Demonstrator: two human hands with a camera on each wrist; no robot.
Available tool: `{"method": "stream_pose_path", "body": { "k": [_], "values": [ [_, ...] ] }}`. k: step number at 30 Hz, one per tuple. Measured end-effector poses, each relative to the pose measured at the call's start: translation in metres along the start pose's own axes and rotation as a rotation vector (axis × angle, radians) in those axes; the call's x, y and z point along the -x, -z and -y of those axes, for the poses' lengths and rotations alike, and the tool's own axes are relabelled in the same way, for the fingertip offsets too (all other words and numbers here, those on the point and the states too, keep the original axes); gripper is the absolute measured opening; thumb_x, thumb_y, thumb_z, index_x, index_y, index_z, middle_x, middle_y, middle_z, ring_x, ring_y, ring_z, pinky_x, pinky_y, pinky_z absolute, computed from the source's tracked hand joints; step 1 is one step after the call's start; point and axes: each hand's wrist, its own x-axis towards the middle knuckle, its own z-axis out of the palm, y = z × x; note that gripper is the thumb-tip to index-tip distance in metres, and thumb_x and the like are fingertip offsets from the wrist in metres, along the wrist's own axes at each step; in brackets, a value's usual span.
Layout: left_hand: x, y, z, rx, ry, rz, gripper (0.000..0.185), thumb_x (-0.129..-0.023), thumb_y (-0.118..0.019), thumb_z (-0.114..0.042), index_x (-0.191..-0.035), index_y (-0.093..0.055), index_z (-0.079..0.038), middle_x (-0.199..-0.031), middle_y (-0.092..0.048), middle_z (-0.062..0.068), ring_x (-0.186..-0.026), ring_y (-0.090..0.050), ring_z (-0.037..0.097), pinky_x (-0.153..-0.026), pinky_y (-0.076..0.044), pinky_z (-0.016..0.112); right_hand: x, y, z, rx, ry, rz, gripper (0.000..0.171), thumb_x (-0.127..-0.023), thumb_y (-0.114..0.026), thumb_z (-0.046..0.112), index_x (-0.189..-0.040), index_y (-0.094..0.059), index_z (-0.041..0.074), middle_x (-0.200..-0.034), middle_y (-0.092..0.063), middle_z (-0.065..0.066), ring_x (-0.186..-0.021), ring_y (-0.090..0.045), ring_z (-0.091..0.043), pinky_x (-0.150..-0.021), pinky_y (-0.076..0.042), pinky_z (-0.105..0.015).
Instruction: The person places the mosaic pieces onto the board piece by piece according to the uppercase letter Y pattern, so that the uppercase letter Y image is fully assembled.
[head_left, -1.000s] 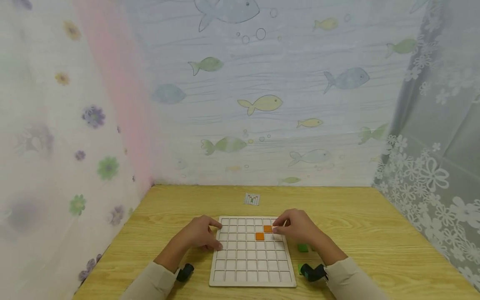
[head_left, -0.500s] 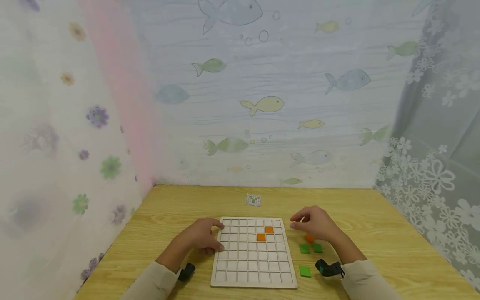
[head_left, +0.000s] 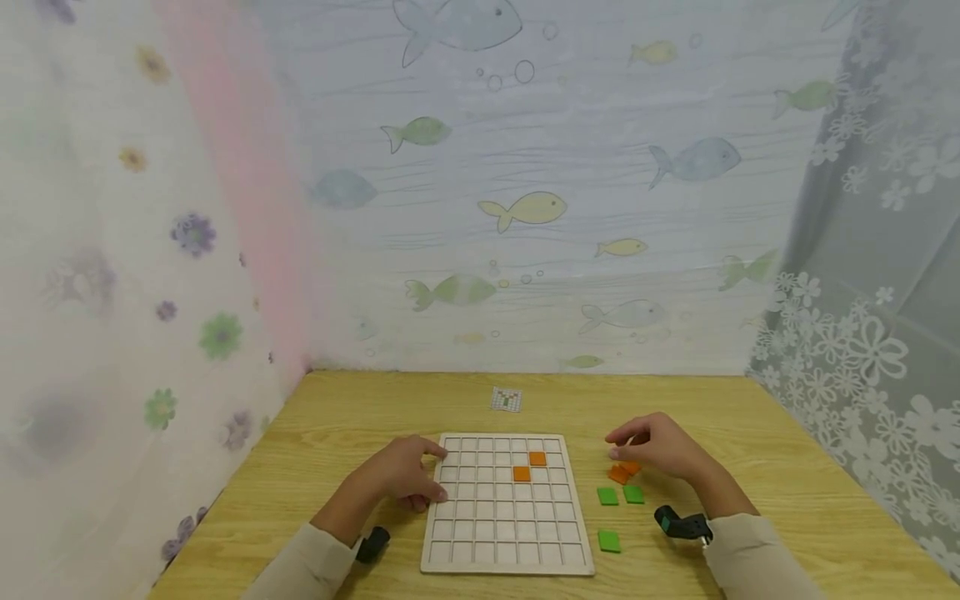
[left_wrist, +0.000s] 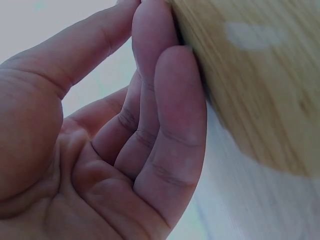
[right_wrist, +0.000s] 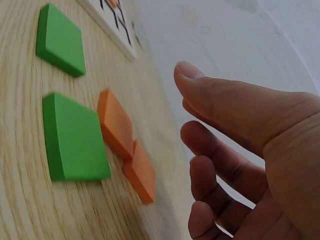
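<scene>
Right hand (head_left: 660, 448) now off board (head_left: 504, 533), shifted right since a second ago; hovers over two orange tiles (head_left: 624, 472) on table (head_left: 765, 467), fingers loosely curled, holding nothing. Three green tiles (head_left: 619, 495) just nearer person, now uncovered. Left hand (head_left: 401, 473) unchanged, relaxed fingers resting on board's left edge, gripping nothing. Two orange tiles in grid (head_left: 528, 466) stay put, upper right
</scene>
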Motion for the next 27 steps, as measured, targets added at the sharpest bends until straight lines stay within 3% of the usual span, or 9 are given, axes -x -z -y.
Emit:
{"method": "stream_pose_path", "body": {
  "k": [5,16,27],
  "values": [
    [0.001,0.000,-0.001,0.000,0.007,-0.010,0.070,-0.083,-0.089,-0.015,-0.145,-0.059,-0.004,-0.065,-0.072,0.006,-0.056,-0.070,0.019,-0.056,-0.059,0.034,0.003,0.006,-0.008,-0.055,-0.001,0.043,0.034,-0.094,-0.079,0.023,-0.121,-0.076,0.002,-0.114,-0.074,-0.014,-0.083,-0.067,-0.016,-0.072,-0.056,-0.028],
    [0.001,0.000,-0.001,-0.018,0.003,-0.008,0.070,-0.083,-0.089,-0.017,-0.145,-0.060,-0.005,-0.065,-0.072,0.006,-0.056,-0.070,0.018,-0.056,-0.059,0.033,0.008,0.011,-0.025,-0.012,-0.066,0.073,0.036,-0.090,-0.083,0.026,-0.120,-0.077,0.007,-0.119,-0.075,-0.012,-0.098,-0.070,-0.018,-0.080,-0.057,-0.028],
    [0.000,-0.001,-0.001,-0.028,-0.007,-0.009,0.070,-0.083,-0.089,-0.018,-0.145,-0.060,-0.005,-0.064,-0.071,0.005,-0.055,-0.069,0.018,-0.056,-0.059,0.033,0.011,0.012,-0.025,-0.035,-0.041,0.102,0.036,-0.089,-0.084,0.021,-0.120,-0.077,0.004,-0.119,-0.074,-0.014,-0.106,-0.070,-0.029,-0.082,-0.057,-0.025]
  ]
}}
